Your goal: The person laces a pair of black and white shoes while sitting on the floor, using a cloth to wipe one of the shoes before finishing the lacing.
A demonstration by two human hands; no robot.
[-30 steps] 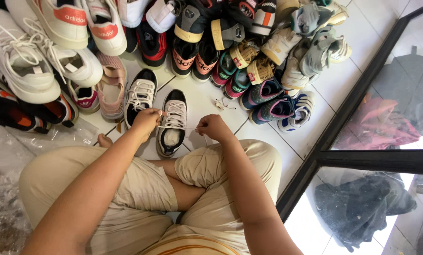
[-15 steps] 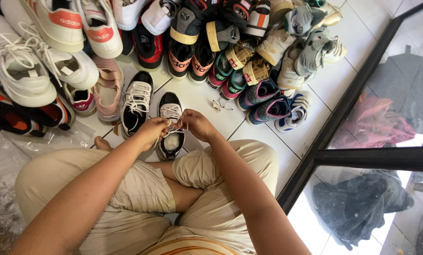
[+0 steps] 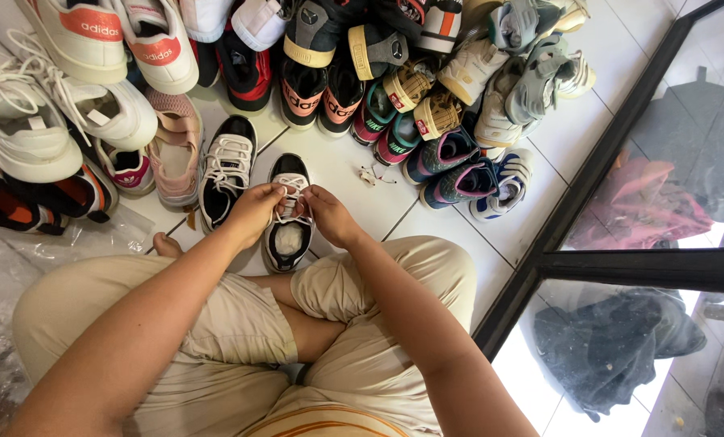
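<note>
- Left hand (image 3: 253,212) and right hand (image 3: 327,214) pinch the white laces (image 3: 292,197) of a small black-and-white sneaker (image 3: 287,214), fingers closed for tension.
- Matching sneaker (image 3: 226,170) sits at ten o'clock (laced).

A home or small shoe-shop floor is showing here: white tiles (image 3: 354,174) are lying under a crowded shoe pile (image 3: 362,73) beside a glass door (image 3: 661,202).

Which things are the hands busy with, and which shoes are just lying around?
In use:
- left hand and right hand, both on the white laces
- black shoe on the floor

Just lying there:
- matching black shoe beside it
- pink shoe
- big shoe pile
- plastic sheet
</note>
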